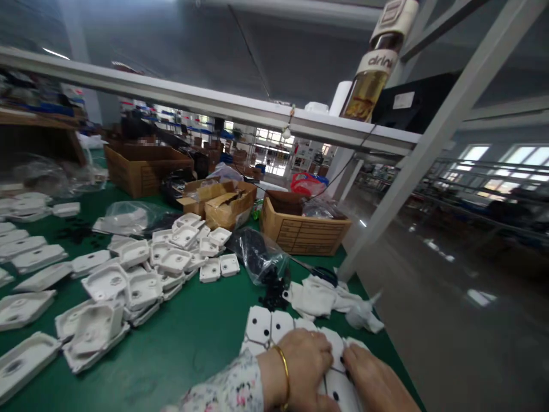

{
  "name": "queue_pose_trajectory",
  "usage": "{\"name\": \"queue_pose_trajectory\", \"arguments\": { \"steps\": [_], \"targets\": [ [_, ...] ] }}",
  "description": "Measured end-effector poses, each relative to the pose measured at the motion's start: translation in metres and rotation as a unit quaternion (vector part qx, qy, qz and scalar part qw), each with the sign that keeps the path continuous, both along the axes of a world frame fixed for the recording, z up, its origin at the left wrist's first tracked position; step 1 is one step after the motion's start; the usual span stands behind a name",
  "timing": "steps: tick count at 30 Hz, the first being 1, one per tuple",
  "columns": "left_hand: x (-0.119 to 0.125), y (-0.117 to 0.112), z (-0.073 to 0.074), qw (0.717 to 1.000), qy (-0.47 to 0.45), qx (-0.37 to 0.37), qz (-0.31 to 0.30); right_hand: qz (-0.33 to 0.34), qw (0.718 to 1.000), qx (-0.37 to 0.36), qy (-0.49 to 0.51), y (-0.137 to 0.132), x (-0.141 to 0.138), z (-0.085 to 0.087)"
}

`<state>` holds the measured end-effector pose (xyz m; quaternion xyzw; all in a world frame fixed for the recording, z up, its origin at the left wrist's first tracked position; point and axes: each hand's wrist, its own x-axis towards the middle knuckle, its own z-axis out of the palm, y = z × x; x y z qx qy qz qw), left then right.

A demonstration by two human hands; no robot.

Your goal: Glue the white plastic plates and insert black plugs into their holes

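White pieces [259, 327] (flat), long axes forward

Left fingers [324, 350] near right fingers [357, 361]

Green tabletop [193, 343] is filling foreground; white shelf [206, 100] is running above; pale post [431, 146] is slanting at right. Right-hand windows [529, 155] are admitting daylight; grey floor [433, 326] is reflecting bright patches.

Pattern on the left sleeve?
Left sleeve: small floral print, pink with darker bits, on a whitish ground. Best seen in the head view.
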<state>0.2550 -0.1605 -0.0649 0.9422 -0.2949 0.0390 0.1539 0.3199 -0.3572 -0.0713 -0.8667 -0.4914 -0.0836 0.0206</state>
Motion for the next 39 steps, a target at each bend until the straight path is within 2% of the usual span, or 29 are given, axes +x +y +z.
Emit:
{"name": "queue_pose_trajectory", "arguments": {
  "steps": [4, 6, 8, 12, 14, 17, 21, 24, 29, 33, 36, 39],
  "targets": [
    [-0.01, 0.004, 0.008, 1.0, -0.013, -0.017, 0.011, -0.026, 0.993, -0.119, 0.009, 0.013, -0.004, 0.009],
    [-0.012, 0.005, 0.011, 1.0, -0.01, -0.025, 0.007, -0.03, 0.989, -0.144, 0.023, 0.018, -0.006, 0.017],
    [-0.012, 0.005, 0.013, 1.0, -0.002, -0.029, 0.004, -0.037, 0.989, -0.135, 0.048, 0.018, -0.006, 0.024],
    [-0.011, 0.004, 0.015, 0.999, 0.008, -0.038, 0.006, -0.059, 0.989, -0.047, 0.128, 0.021, 0.002, 0.038],
    [-0.012, 0.004, 0.015, 0.999, 0.012, -0.043, 0.008, -0.059, 0.988, -0.013, 0.143, 0.039, 0.01, 0.046],
    [-0.013, 0.004, 0.013, 0.999, 0.019, -0.045, 0.014, -0.041, 0.988, 0.026, 0.144, 0.085, 0.023, 0.049],
    [-0.014, 0.003, 0.013, 0.999, 0.022, -0.033, 0.029, -0.032, 0.99, 0.025, 0.139, 0.143, 0.038, 0.034],
    [-0.014, 0.003, 0.014, 0.999, 0.024, -0.019, 0.041, -0.043, 0.991, 0.006, 0.129, 0.162, 0.044, 0.022],
    [-0.013, 0.002, 0.013, 0.998, 0.025, -0.02, 0.054, -0.015, 0.989, 0.003, 0.145, 0.165, 0.047, 0.017],
    [-0.014, 0.002, 0.012, 0.998, 0.029, -0.041, 0.045, -0.008, 0.982, 0.058, 0.179, 0.161, 0.046, 0.029],
    [-0.014, 0.002, 0.012, 0.997, 0.035, -0.059, 0.032, -0.027, 0.967, 0.137, 0.212, 0.138, 0.042, 0.049],
    [-0.014, 0.001, 0.01, 0.996, 0.041, -0.071, 0.027, -0.063, 0.939, 0.206, 0.267, 0.088, 0.037, 0.067]
  ]
}}
